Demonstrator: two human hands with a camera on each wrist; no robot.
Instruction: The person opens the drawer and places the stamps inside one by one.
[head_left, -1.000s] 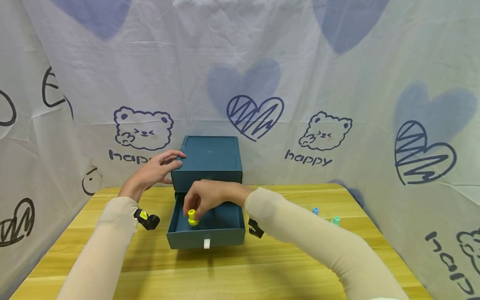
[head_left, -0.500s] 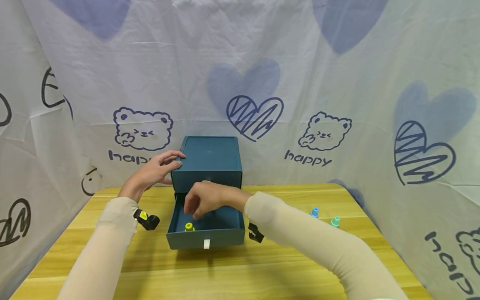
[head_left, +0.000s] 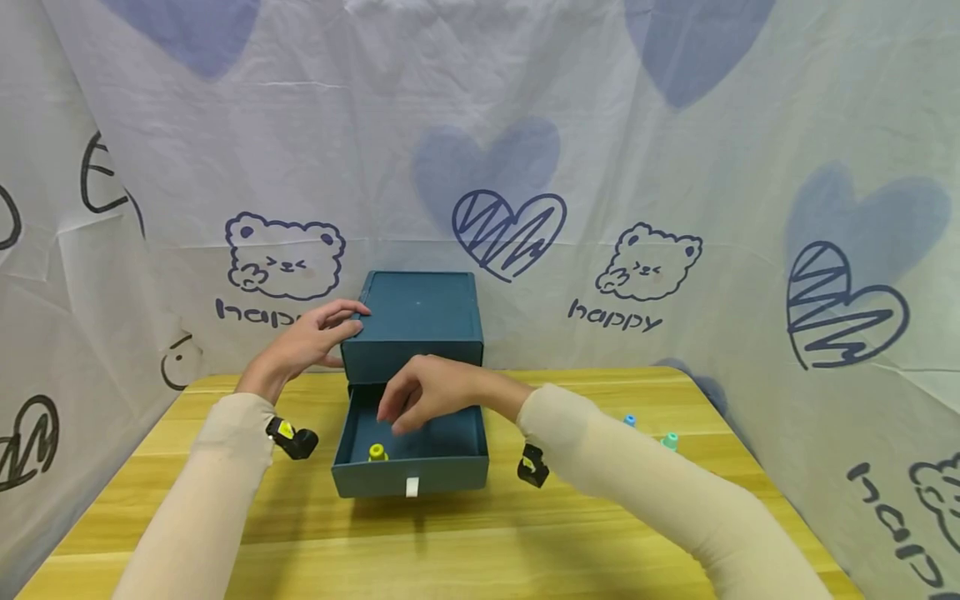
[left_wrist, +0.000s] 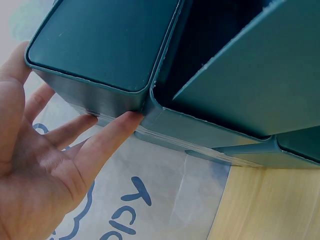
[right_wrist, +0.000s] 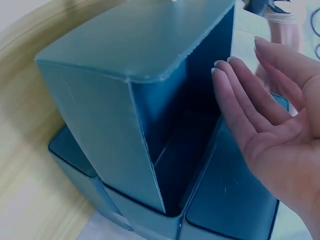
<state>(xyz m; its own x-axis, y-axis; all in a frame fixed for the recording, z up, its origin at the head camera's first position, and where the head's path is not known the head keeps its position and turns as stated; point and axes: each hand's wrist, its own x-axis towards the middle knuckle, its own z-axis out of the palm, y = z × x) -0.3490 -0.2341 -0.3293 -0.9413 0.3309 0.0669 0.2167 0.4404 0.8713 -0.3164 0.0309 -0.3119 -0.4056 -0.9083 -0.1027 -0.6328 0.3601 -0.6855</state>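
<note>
A dark teal drawer cabinet (head_left: 422, 304) stands on the table with its middle drawer (head_left: 442, 477) pulled out; a white pull tab (head_left: 412, 487) hangs on its front. Inside the drawer, near the front left, sits a small yellow knobbed piece (head_left: 377, 452) with a hole in its top. My left hand (head_left: 303, 340) is spread against the cabinet's upper left side, fingertips touching it (left_wrist: 60, 150). Over the drawer hovers my right hand (head_left: 435, 390), palm down with fingers loosely bent and nothing between them. The right wrist view shows its fingers (right_wrist: 245, 95) apart from the drawer's edge.
To the right on the wooden table (head_left: 570, 533) stand a small blue piece (head_left: 630, 420) and a small mint-green piece (head_left: 670, 441), both partly behind the right forearm. A white printed cloth (head_left: 645, 167) hangs close behind and beside the table.
The yellow piece has gone from my right fingers down into the drawer, released. My right hand has then drawn up and slightly right. The left hand has stayed put.
</note>
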